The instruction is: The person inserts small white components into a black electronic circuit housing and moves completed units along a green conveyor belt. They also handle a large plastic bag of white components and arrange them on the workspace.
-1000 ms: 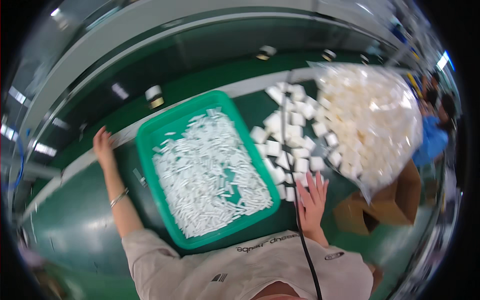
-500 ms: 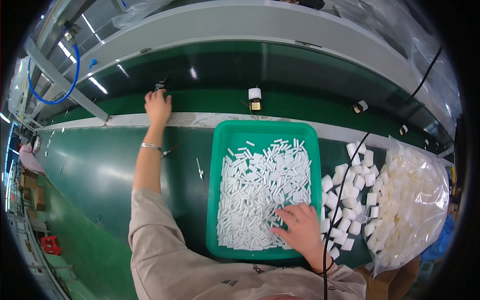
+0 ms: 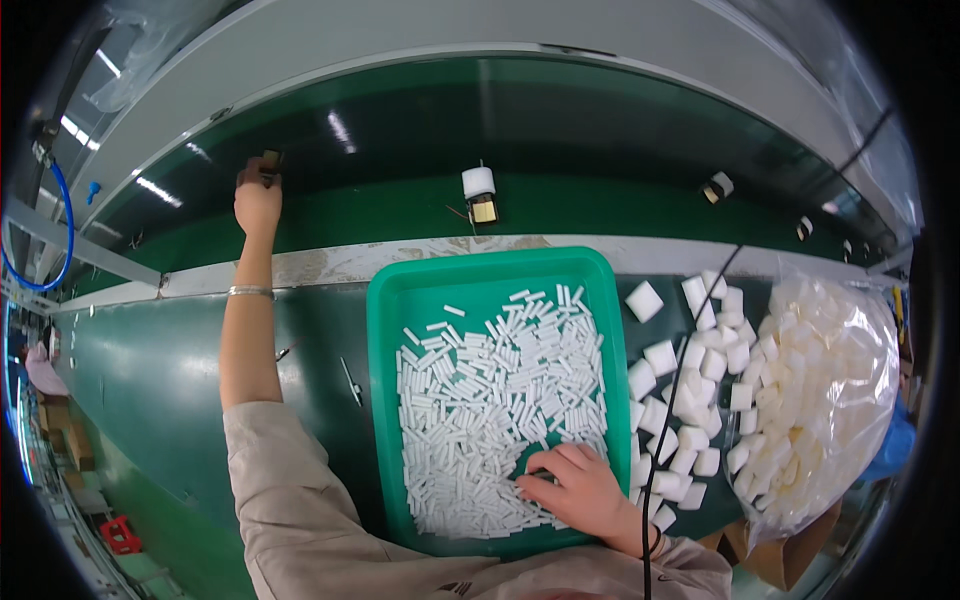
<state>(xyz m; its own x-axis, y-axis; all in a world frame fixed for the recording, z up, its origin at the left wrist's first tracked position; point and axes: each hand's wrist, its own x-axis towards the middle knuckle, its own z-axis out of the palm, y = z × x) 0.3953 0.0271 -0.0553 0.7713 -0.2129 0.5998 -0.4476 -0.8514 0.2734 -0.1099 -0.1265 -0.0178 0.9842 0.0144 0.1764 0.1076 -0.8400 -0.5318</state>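
Note:
My left hand (image 3: pixel 258 203) reaches over the green conveyor belt (image 3: pixel 380 205) at the far left. Its fingers are closed round a small dark part with a yellowish face (image 3: pixel 271 160), mostly hidden by the hand. My right hand (image 3: pixel 582 492) rests among short white sticks (image 3: pixel 470 430) in a green tray (image 3: pixel 383 400). Thumb and fingers there are drawn together; what is between them is too small to make out. On the belt beyond the tray stands a similar dark and yellow part with a white cylinder (image 3: pixel 480 195) on top and thin wires.
Chunky white cylinders (image 3: pixel 690 400) lie to the tray's right, beside a clear bag (image 3: pixel 820 410) full of more. A black cable (image 3: pixel 672 410) hangs across them. A thin white piece (image 3: pixel 351 381) lies left of the tray. More capped parts (image 3: pixel 717 187) sit farther right on the belt.
My left hand has gone further left and away over the belt, and a yellow-faced part now shows in it. My right hand's fingers have drawn closer together in the sticks. The view has shifted.

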